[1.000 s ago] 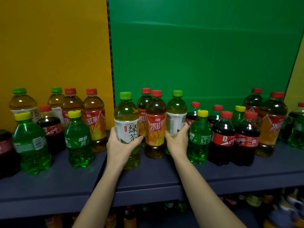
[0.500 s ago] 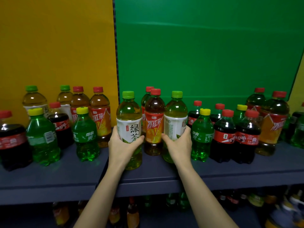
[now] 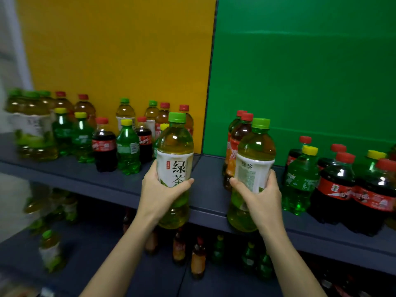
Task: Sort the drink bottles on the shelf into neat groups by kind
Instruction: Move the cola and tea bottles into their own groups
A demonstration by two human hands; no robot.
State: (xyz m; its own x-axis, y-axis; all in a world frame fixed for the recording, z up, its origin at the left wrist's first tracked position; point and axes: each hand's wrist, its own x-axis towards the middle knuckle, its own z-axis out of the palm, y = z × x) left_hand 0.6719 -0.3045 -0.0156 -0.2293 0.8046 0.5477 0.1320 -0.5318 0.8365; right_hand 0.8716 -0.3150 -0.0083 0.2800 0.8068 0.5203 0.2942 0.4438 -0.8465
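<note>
The left hand (image 3: 162, 194) is gripping a green tea bottle (image 3: 174, 146) round its lower label, thumb on one side and fingers curling round the other; the white label is showing the large characters 绿茶 and a small red stamp too small to read. The right hand (image 3: 260, 200) is clamping a second green tea bottle (image 3: 255, 151) the same way, its label turned so that a smaller 绿茶 and a block of fine print, too small to read, are facing out. Both bottles are standing upright with green caps, well apart from each other, and are overlapping the front edge of the dark shelf (image 3: 205, 189) near its middle. Just behind the second bottle, iced tea bottles (image 3: 235, 144) with red caps are standing, their orange-red labels mostly hidden. Toward the right end, a green soda bottle (image 3: 300, 179) with a yellow cap is sitting beside cola bottles (image 3: 334, 189) whose red labels are blurring. Toward the left end, more bottles of cola (image 3: 104, 146), green soda and tea are crowding back to the rear edge.
</note>
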